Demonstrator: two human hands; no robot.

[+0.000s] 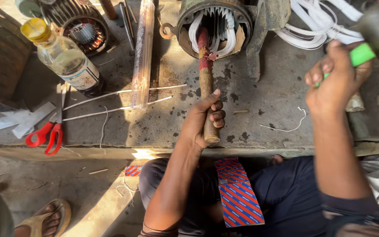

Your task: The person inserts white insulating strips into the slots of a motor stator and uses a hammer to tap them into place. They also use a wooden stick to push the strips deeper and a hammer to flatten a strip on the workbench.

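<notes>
Presently we are closing our left hand [202, 120] around a wooden rod [206, 83], its red-taped end sitting inside the motor housing [246, 17] among white windings. Our right hand [334, 83] is gripping a green-handled tool [361, 55], raised. A yellow-capped clear bottle [64, 57] with a white label is lying on the counter [264, 101], near red scissors [44, 136].
</notes>
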